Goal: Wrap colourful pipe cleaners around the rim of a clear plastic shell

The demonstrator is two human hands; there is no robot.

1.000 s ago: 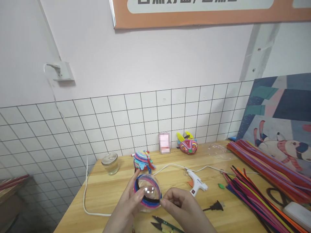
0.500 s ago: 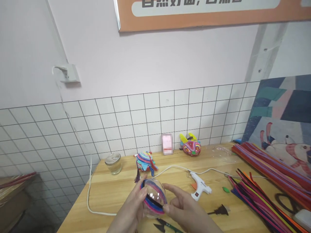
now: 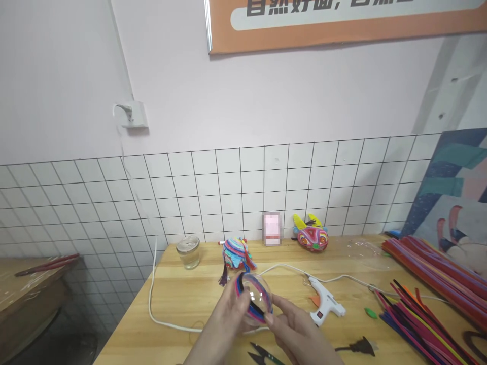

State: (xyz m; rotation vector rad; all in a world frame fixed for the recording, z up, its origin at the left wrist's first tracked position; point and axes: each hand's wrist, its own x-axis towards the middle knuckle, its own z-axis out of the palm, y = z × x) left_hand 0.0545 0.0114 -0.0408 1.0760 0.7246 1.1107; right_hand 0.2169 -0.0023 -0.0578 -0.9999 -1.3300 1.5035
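Two bare hands are holding a clear plastic ball (image 3: 254,303) just above a wooden surface (image 3: 182,304), low in the middle of the view. Pipe cleaners in pink, blue and black are circling the ball in bands. The left hand (image 3: 224,324) is cupping the ball's left side, fingers curled loosely around it and touching it. The right hand (image 3: 294,332) is pressing in from the lower right, thumb and forefinger pinching at the coloured bands near the ball's bottom edge; its other fingers are half folded.

Just behind the ball a striped craft figure (image 3: 236,253) is sitting on the surface, with a small glass jar (image 3: 188,251) to its left. A white glue gun (image 3: 326,306) is lying just to the right of the hands, its white cord (image 3: 160,317) looping across the surface. A colourful fish-like figure (image 3: 312,235) is resting by the tiled wall. Loose pipe cleaners (image 3: 414,317) are fanning out at the far right, and small scissors (image 3: 262,355) are lying near the bottom edge, between the wrists.
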